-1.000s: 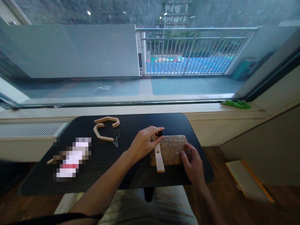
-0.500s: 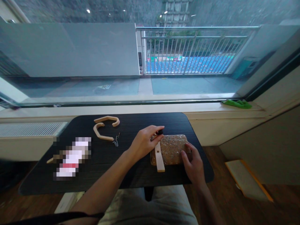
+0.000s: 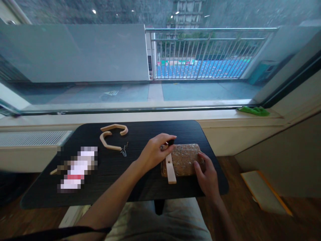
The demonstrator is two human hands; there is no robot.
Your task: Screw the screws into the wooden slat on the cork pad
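A brown speckled cork block (image 3: pixel 184 160) lies on the black table (image 3: pixel 140 134), right of centre. A pale wooden strip with a hole (image 3: pixel 170 168) lies across its left side. My left hand (image 3: pixel 154 152) pinches a small dark object (image 3: pixel 171 142) at the strip's far end, fingers closed around it. My right hand (image 3: pixel 207 175) rests on the block's right edge, fingers curled against it and holding it.
Two curved wooden pieces (image 3: pixel 114 128) (image 3: pixel 107 143) and a few small metal screws (image 3: pixel 124 150) lie at the table's back left. A blurred package (image 3: pixel 76 169) sits on the left. A window sill and a green cloth (image 3: pixel 253 110) are behind.
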